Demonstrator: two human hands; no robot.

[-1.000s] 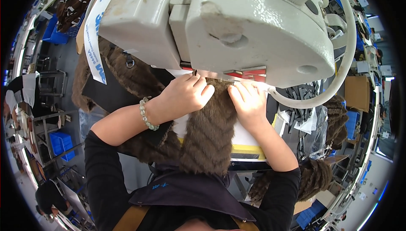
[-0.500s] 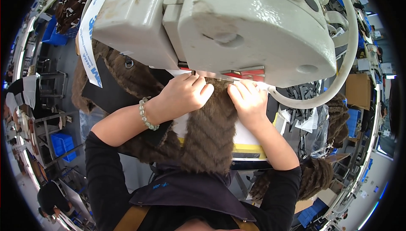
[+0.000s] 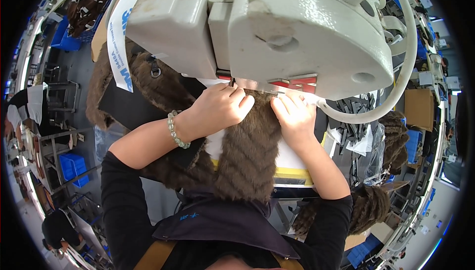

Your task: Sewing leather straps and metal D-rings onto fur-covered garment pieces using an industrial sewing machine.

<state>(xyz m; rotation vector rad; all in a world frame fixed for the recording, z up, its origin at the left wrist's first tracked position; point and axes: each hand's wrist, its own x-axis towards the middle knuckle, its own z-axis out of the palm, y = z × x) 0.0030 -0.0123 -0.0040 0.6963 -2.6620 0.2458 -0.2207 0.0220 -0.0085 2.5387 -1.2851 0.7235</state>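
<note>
A strip of brown fur (image 3: 249,156) runs from beneath the head of a large off-white sewing machine (image 3: 302,27) down over the table's near edge. My left hand (image 3: 220,107), with a beaded bracelet on its wrist, is closed on the strip's far left edge. At the far right edge my right hand (image 3: 295,116) pinches the same strip, its fingertips close under the machine head. The needle area and the fingertips' exact grip are partly hidden by the machine. Left of my left hand lies more brown fur with black backing (image 3: 129,103) and a metal ring (image 3: 155,72).
Printed white tape (image 3: 118,47) hangs at the machine's left. A thick pale hose (image 3: 408,62) loops around its right side. Black strips (image 3: 355,119) lie on the table to the right, with fur bundles (image 3: 368,208) beyond. A person (image 3: 62,228) bends over at the far lower left.
The machine appears shifted slightly to the right in the view, along with both hands and the fur. Both hands keep their hold on the strip.
</note>
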